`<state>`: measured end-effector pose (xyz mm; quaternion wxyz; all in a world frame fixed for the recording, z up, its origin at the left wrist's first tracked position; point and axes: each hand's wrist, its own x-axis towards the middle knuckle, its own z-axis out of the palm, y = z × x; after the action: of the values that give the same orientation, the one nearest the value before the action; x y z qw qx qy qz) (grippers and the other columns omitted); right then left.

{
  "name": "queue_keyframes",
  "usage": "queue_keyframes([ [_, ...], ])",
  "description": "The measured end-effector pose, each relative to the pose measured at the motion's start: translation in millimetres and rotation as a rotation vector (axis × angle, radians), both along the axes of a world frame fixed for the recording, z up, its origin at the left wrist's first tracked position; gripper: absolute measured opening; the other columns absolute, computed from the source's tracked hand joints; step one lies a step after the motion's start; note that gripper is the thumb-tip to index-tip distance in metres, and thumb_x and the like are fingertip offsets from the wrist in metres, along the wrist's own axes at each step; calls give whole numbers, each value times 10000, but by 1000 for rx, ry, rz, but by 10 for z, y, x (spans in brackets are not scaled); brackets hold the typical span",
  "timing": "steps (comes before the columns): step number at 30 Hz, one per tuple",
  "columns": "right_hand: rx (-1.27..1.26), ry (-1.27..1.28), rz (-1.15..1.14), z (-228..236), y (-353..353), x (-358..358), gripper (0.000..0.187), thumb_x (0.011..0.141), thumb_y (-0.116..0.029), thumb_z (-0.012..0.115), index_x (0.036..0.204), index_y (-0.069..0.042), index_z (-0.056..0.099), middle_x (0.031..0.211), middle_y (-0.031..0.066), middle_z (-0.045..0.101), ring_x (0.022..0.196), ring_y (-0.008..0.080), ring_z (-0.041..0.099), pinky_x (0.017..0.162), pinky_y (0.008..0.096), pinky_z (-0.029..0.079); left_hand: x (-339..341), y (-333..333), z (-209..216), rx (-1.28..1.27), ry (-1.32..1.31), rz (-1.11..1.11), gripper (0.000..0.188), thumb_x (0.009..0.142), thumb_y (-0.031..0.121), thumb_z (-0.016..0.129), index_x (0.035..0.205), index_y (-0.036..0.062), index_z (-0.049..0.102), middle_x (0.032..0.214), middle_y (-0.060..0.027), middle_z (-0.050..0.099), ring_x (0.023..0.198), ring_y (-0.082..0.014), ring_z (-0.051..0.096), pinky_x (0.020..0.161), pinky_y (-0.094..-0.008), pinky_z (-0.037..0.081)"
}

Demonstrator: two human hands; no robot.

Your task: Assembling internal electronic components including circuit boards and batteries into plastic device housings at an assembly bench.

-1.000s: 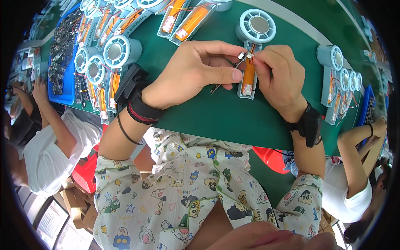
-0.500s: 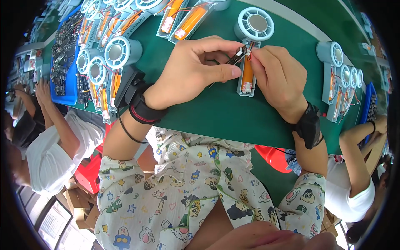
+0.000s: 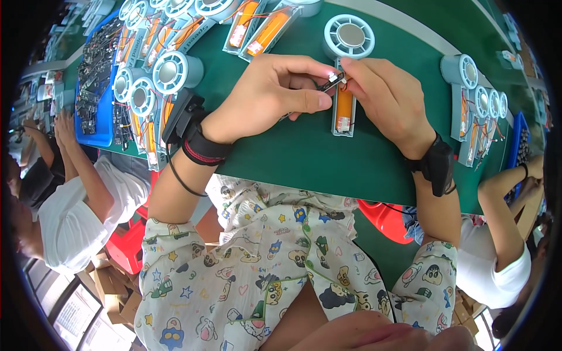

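Observation:
My left hand is closed, pinching a small black circuit board between thumb and fingers. A bright white spot shows on the board's upper side. My right hand is closed at the board's right end, its thumb and fingertips on a small white wire plug; thin red wires run below it. Beneath both hands lies a light-blue handheld fan, its round head pointing away from me. An orange battery sits in its open handle, partly covered by my fingers.
More open fans with batteries crowd the left and far side of the green table. Another fan group stands at the right. A blue tray of black circuit boards is at far left. Co-workers sit on both sides.
The board has tilted flatter between my hands, and a white glow now shows on it. My right fingers have moved slightly left and up. The fan has shifted a little left in view.

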<state>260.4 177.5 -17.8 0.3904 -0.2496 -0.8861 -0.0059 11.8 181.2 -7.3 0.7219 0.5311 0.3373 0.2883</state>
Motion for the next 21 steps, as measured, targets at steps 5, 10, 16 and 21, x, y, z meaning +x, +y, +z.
queue_keyframes([
  [5, -53, -72, 4, 29, -17, 1, 310, 811, 56, 757, 1114, 36, 697, 972, 144, 691, 787, 279, 697, 632, 345, 567, -47, 54, 45, -2, 100, -94, 360, 919, 1, 740, 1274, 14, 682, 1064, -60, 708, 797, -83, 632, 579, -222, 468],
  [10, -83, -95, 23, 25, -31, 8, 315, 828, 45, 740, 1140, 27, 702, 966, 143, 684, 775, 285, 675, 620, 337, 547, -70, 91, 76, 3, 128, -169, 368, 921, -29, 726, 1284, 5, 673, 1091, -65, 695, 846, -91, 641, 637, -229, 495],
  [16, -329, 43, -113, 187, -104, -55, 253, 872, 29, 726, 1125, 25, 712, 959, 130, 683, 808, 248, 674, 672, 285, 530, 106, -57, -193, 414, -67, 126, 327, 909, -27, 742, 1232, 1, 693, 1094, -59, 676, 949, -125, 681, 774, -265, 564],
  [21, -967, 312, -134, 302, -193, -25, 184, 920, 6, 712, 1103, 10, 727, 971, 112, 697, 849, 186, 677, 732, 253, 521, 151, -69, -152, 442, -20, 143, 441, 901, -145, 688, 1323, -24, 641, 1204, -89, 614, 1096, -165, 634, 990, -290, 533],
])
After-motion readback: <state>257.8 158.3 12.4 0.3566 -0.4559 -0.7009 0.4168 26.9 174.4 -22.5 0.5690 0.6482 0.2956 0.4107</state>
